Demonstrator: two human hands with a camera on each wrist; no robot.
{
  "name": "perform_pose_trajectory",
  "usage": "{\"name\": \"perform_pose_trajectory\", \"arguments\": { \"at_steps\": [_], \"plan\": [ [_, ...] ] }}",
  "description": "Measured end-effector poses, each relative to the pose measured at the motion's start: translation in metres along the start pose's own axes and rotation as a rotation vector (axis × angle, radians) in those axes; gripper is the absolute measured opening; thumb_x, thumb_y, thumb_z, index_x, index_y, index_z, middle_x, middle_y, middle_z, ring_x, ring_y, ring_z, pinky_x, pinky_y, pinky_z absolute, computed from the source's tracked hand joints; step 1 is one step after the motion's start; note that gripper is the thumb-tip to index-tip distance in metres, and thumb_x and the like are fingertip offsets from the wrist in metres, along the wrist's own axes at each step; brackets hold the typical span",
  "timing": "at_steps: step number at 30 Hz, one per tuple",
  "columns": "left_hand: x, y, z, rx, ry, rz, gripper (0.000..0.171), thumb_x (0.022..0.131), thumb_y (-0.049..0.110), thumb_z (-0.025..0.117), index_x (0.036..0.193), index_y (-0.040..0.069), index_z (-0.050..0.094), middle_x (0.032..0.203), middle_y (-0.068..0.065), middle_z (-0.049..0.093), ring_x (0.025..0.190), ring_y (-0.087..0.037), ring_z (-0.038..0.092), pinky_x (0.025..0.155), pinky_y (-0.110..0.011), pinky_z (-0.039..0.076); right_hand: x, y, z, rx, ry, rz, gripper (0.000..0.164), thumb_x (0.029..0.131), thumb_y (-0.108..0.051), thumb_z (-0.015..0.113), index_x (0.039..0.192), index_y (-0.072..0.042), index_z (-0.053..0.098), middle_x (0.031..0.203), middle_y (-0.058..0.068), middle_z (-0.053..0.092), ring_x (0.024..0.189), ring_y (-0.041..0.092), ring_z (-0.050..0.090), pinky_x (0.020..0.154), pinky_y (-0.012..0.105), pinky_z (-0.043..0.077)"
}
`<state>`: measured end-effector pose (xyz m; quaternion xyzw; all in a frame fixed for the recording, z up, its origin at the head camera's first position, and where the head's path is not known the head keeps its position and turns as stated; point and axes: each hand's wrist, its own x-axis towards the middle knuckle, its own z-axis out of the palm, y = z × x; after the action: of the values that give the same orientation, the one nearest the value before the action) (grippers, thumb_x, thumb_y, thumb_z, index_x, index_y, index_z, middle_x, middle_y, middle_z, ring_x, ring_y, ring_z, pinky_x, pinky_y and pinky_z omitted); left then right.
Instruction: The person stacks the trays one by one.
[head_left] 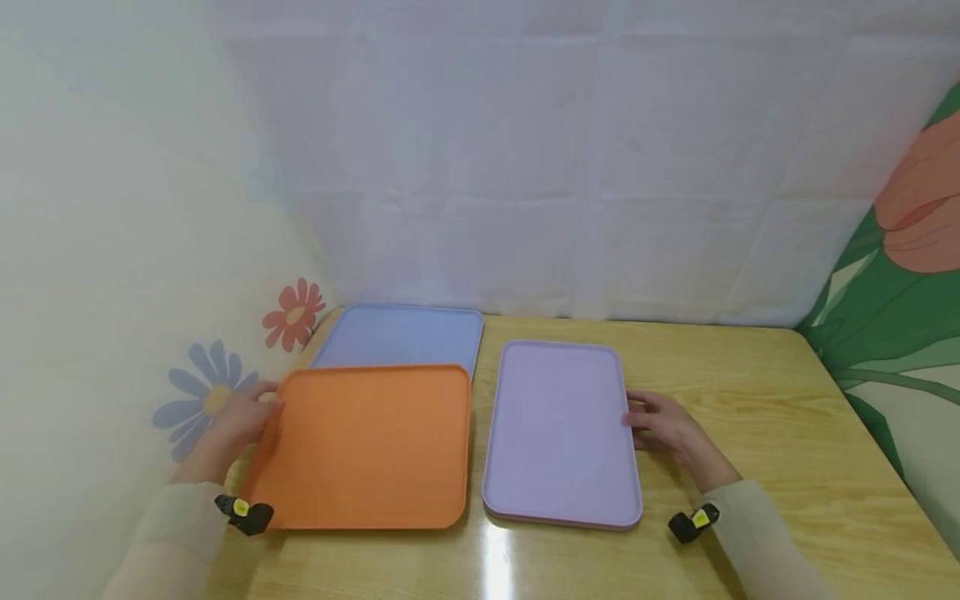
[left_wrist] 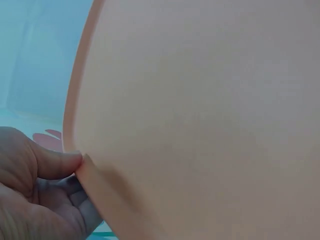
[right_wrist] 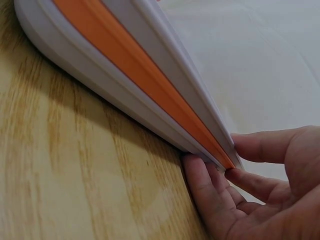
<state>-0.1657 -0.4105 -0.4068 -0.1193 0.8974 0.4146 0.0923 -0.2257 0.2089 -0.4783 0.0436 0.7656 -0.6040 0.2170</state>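
On the left, an orange tray (head_left: 367, 450) is held at its left edge by my left hand (head_left: 243, 419). The left wrist view has the thumb (left_wrist: 60, 165) on the tray's rim and the fingers behind it. A stack topped by a light purple tray (head_left: 562, 433) lies to the right. At its right edge, my right hand (head_left: 665, 427) pinches the top tray's rim. Seen from the right wrist, another orange tray (right_wrist: 130, 60) is sandwiched between pale trays. There the thumb touches the top rim, with fingers lower along the stack's edge.
A light blue tray (head_left: 405, 333) lies at the back left, its front part hidden behind the orange one. The wooden table (head_left: 757, 417) meets a white cloth backdrop (head_left: 562, 167). Painted walls with flowers (head_left: 217, 400) stand at both sides.
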Motion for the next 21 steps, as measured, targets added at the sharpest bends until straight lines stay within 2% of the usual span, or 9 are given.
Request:
{"name": "perform_pose_trajectory", "arguments": {
  "at_steps": [4,8,14,21],
  "plan": [
    [-0.003,0.003,0.0,-0.181,-0.009,0.003,0.049,0.109,0.013,0.035,0.144,-0.019,0.022,0.099,-0.005,0.06,0.082,-0.007,0.058,0.071,-0.027,0.054,0.0,0.0,0.001,-0.005,0.004,0.008,0.064,0.097,-0.006,0.063,0.154,0.003,0.035,0.147,0.031,0.045,0.109,0.025,0.063,0.081,0.035,0.059],
    [-0.005,0.01,0.007,-0.344,-0.007,0.024,0.05,0.107,0.009,0.036,0.144,-0.021,0.019,0.089,0.012,0.059,0.079,0.0,0.06,0.072,-0.022,0.056,-0.001,-0.001,0.001,0.001,0.009,0.007,0.063,0.097,-0.006,0.063,0.153,0.002,0.036,0.146,0.031,0.047,0.11,0.026,0.063,0.081,0.035,0.059],
    [-0.005,0.024,0.03,-0.51,-0.022,0.082,0.049,0.105,0.003,0.038,0.142,-0.026,0.022,0.085,0.013,0.064,0.08,0.0,0.064,0.072,-0.019,0.057,-0.005,-0.003,0.003,-0.013,0.015,-0.018,0.061,0.098,-0.006,0.062,0.152,0.006,0.036,0.142,0.031,0.05,0.107,0.024,0.063,0.081,0.036,0.059],
    [-0.01,0.052,0.064,-0.725,-0.058,0.117,0.056,0.104,-0.003,0.038,0.15,-0.02,0.012,0.091,0.011,0.063,0.085,-0.002,0.063,0.075,-0.021,0.057,-0.009,-0.01,0.004,-0.046,0.061,-0.076,0.055,0.099,-0.009,0.06,0.148,0.009,0.041,0.127,0.028,0.06,0.096,0.021,0.068,0.08,0.036,0.06]
  ]
}}
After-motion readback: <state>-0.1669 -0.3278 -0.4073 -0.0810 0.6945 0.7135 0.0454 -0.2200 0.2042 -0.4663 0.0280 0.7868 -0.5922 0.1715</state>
